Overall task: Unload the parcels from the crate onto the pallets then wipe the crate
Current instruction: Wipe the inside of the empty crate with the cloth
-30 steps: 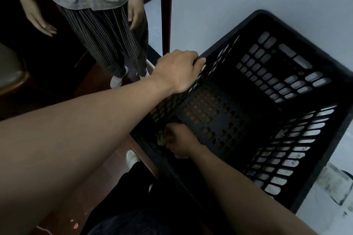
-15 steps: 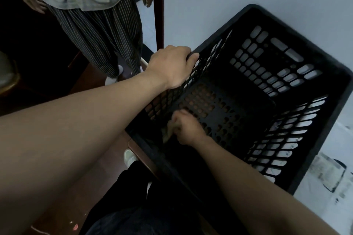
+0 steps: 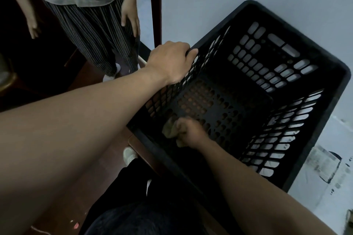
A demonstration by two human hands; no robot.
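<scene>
A black perforated plastic crate (image 3: 324,82) fills the middle and right of the head view, with no parcels inside it. My left hand (image 3: 170,63) grips the crate's left rim, fingers curled over the edge. My right hand (image 3: 188,132) is down inside the crate at its near left corner, closed on a crumpled beige cloth (image 3: 169,128) pressed against the slotted floor.
Another person (image 3: 89,25) in striped trousers stands at the upper left, close to the crate's left side. A dark red post (image 3: 155,5) rises behind the crate against a pale wall. Dark wooden floor lies to the left, and a stained white surface (image 3: 324,168) to the right.
My right hand with the cloth moved forward along the crate floor, then back toward the near corner. The left hand kept its grip on the rim. The other person shifted slightly.
</scene>
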